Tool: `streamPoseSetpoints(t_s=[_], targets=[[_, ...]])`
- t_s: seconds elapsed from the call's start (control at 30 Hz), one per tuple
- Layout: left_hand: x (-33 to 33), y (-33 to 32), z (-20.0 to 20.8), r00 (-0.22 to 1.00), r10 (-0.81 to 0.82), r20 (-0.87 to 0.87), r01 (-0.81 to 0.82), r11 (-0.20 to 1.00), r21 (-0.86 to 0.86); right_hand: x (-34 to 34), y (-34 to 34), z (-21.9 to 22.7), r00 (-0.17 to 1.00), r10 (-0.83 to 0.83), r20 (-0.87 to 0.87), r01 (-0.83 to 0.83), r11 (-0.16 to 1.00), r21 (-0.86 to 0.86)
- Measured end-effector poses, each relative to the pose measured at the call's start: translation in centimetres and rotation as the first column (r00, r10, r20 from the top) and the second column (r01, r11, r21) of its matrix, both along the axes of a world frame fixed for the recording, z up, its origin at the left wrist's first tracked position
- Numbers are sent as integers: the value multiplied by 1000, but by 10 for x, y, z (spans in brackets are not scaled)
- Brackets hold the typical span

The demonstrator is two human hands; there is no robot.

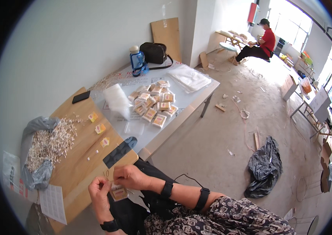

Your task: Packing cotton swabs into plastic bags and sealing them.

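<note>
Low over my lap, at the table's near edge, is a small clear packet of cotton swabs [119, 193] with a printed label. My left hand [100, 192] is closed at the packet's left edge, thumb and forefinger pinched together. A thin dark loop [106, 173] stands up just above those fingers. My right hand [131, 177] bends over the packet's top with its fingertips pressed together; what they pinch is hidden. On the wooden board [83, 164] lie a heap of loose cotton swabs [54, 141] in a grey plastic bag [40, 178] and several yellow label cards [100, 128].
Filled swab packets [154, 100] pile up on the grey table [134, 80], beside clear plastic bags [189, 78], a blue bottle [137, 60] and a black bag [153, 53]. A phone [81, 97] lies on the board. A black plastic bag [266, 166] is on the floor; a person [267, 41] sits far off.
</note>
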State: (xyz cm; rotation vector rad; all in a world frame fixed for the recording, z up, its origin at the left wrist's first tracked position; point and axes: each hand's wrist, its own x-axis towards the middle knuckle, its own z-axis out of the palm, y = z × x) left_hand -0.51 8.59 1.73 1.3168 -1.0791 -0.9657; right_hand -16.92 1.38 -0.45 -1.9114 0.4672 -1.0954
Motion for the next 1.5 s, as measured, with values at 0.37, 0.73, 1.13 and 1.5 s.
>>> streamPoseSetpoints(t_s=[0.37,0.73,1.13,1.5], targets=[[-13,-4,-1,998,58,35,-54,994,-92,-2,-3,2,995,69,76,-92,921,378],[-9,-2,-19,978,27,-209,-78,967,-243,21,0,23,990,-104,-98,85,980,-181],[2,3,-15,969,107,-224,-176,933,-314,8,-6,24,996,-42,-80,36,997,-72],[22,4,-17,902,210,-378,-337,889,-309,-15,-17,10,999,-32,-10,34,934,356]])
